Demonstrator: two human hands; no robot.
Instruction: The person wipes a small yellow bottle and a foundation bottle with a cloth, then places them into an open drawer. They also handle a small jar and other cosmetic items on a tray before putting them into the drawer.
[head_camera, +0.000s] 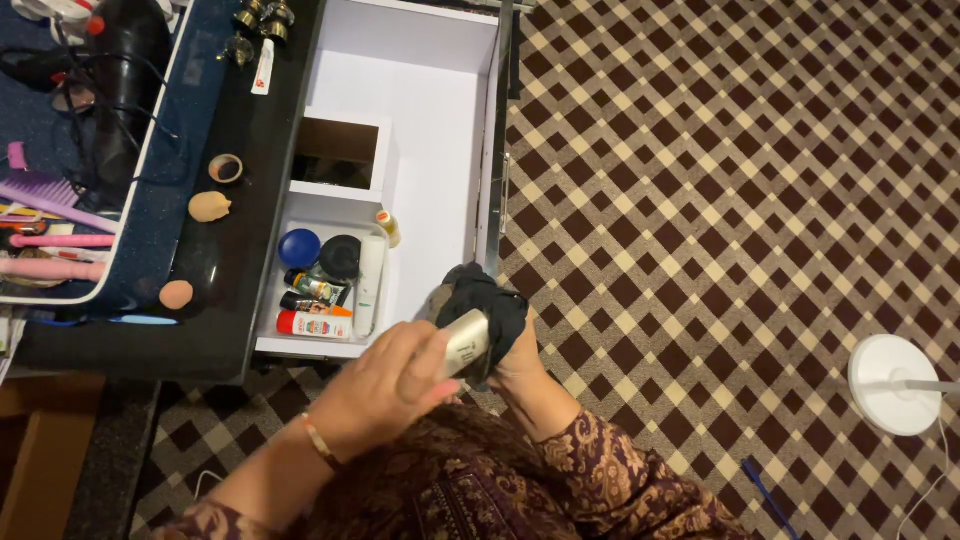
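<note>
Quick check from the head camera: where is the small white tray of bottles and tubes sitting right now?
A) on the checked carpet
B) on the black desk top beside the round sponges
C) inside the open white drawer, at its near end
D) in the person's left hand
C: the small white tray lies within the open white drawer, at the end nearest the person, while the left hand holds a pale rectangular container.

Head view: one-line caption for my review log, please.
Left hand holds a pale tube while the right hand, hidden beneath, wipes it with a dark cloth beside an open white drawer of toiletries.
</note>
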